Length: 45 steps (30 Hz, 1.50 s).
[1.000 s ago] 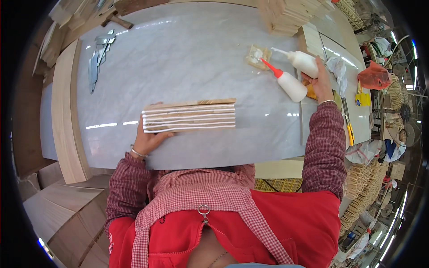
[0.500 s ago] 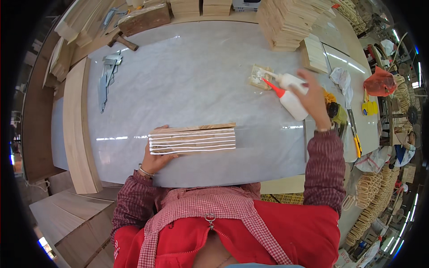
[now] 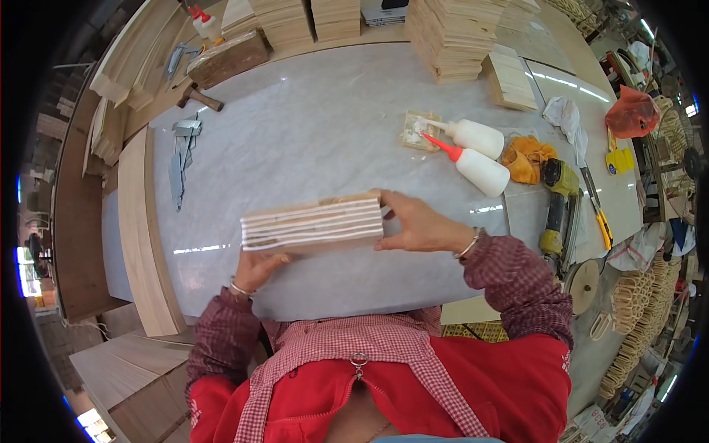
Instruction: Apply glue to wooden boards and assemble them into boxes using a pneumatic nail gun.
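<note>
A stack of wooden boards (image 3: 314, 224) is held in front of me, slightly tilted, with lines of white glue along its upward edges. Its left end rests in my left hand (image 3: 258, 271), whose thumb shows below the stack while the other fingers are hidden. My right hand (image 3: 421, 224) grips the right end between thumb and fingers. Beyond it, two white glue bottles (image 3: 481, 171) lie on the grey table (image 3: 310, 133), one with a red nozzle. Their tips rest on a small glue-smeared block (image 3: 419, 133).
A hammer (image 3: 199, 97) and thin metal strips (image 3: 183, 155) lie at the far left. One long board (image 3: 148, 236) spans the left side. Stacked boards (image 3: 454, 37) stand at the back. To the right are an orange cloth (image 3: 528, 159), a yellow-black power tool (image 3: 555, 199) and a yellow-handled cutter (image 3: 602, 218).
My right hand has left the glue bottles, moved left and taken hold of the stack's right end. The stack is now tilted slightly, its right end a little farther from me.
</note>
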Each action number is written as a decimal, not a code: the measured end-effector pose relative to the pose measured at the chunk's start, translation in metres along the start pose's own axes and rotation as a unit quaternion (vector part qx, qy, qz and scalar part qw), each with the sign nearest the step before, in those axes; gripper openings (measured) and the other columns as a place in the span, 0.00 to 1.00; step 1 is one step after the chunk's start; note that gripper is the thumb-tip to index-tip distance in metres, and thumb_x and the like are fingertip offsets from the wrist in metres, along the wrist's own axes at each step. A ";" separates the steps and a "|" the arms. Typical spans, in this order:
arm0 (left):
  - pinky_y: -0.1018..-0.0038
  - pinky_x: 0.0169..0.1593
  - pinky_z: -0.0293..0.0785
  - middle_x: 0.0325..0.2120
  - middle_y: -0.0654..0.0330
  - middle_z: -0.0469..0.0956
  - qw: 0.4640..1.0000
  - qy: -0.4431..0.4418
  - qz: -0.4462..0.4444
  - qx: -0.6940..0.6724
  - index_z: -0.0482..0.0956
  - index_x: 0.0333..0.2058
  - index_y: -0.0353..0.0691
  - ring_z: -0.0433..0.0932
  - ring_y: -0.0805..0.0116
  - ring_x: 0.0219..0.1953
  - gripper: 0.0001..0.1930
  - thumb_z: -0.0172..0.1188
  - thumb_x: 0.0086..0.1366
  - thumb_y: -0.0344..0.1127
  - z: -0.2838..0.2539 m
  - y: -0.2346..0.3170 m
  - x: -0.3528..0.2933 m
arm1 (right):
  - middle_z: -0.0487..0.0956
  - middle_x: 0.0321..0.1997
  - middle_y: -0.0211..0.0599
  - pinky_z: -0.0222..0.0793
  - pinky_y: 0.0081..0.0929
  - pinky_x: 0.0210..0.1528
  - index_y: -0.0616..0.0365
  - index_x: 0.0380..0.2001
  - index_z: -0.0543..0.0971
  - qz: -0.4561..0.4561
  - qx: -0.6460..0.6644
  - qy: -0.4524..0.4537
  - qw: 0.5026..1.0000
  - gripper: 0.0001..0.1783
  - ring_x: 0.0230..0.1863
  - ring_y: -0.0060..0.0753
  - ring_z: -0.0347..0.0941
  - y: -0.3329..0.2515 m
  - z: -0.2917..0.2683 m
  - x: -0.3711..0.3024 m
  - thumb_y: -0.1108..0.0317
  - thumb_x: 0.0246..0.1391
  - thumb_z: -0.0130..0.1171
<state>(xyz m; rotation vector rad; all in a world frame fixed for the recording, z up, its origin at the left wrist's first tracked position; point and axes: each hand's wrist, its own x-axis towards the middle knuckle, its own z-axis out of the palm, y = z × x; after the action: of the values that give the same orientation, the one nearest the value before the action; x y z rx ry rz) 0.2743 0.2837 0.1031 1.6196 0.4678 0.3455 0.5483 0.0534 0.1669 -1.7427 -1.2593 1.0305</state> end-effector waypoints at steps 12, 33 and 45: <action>0.71 0.48 0.74 0.47 0.51 0.77 0.972 -0.106 0.158 0.137 0.67 0.55 0.34 0.78 0.62 0.44 0.35 0.72 0.51 0.40 0.109 0.103 0.288 | 0.76 0.49 0.44 0.69 0.27 0.49 0.64 0.58 0.68 0.013 0.011 0.291 0.957 0.38 0.45 0.36 0.72 0.017 -0.202 0.011 0.76 0.36 0.62; 0.62 0.51 0.72 0.47 0.43 0.74 0.959 -0.117 0.088 0.243 0.64 0.54 0.33 0.76 0.50 0.46 0.43 0.72 0.48 0.55 0.153 0.027 0.349 | 0.78 0.44 0.43 0.66 0.26 0.48 0.64 0.54 0.73 0.105 0.080 0.338 0.932 0.33 0.44 0.35 0.70 0.091 -0.214 0.033 0.79 0.37 0.58; 0.61 0.53 0.69 0.47 0.44 0.72 0.963 -0.104 0.102 0.228 0.62 0.57 0.31 0.72 0.50 0.49 0.44 0.69 0.50 0.55 0.157 0.025 0.326 | 0.78 0.47 0.44 0.70 0.26 0.45 0.63 0.55 0.72 0.125 0.029 0.337 0.933 0.32 0.41 0.37 0.74 0.111 -0.204 0.019 0.73 0.41 0.58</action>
<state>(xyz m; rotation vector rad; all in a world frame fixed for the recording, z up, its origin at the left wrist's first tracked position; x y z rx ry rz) 0.6364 0.3062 0.0949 2.1375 0.2275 0.2249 0.7787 0.0228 0.1466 -1.9995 -0.5765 0.5040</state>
